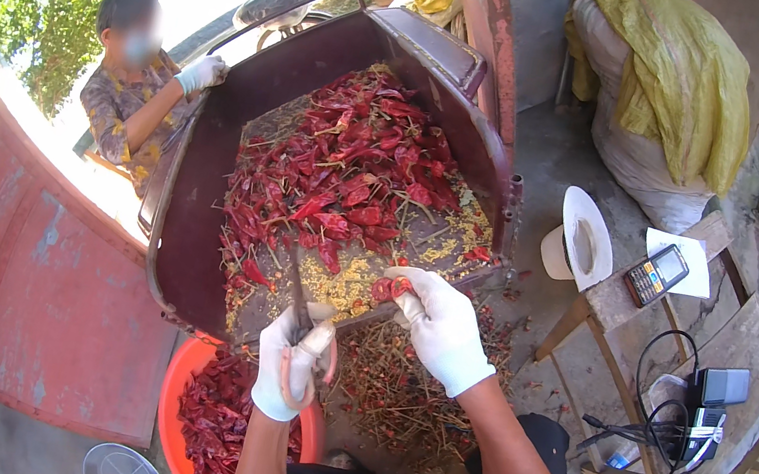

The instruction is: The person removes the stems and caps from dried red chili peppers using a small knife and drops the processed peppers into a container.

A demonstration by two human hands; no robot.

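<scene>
The dark red cart [192, 204] filled most of the view in front of the worker, its bed heaped with dried chillies [365, 148], and the orange tub [175, 394] sat near its lower left corner, close under the left hand [285, 368]. A litter of dry stalks [404, 384] lay below the right hand [448, 336]. The left grip was closed round a pair of scissors [299, 289], long axis pointing away from the worker, into the cart; whether the blades stood apart I couldn't tell. The right grip was pinching a small red bunch [387, 289] over the cart's near edge, lying roughly crosswise, to the right of the blades and well apart from them.
</scene>
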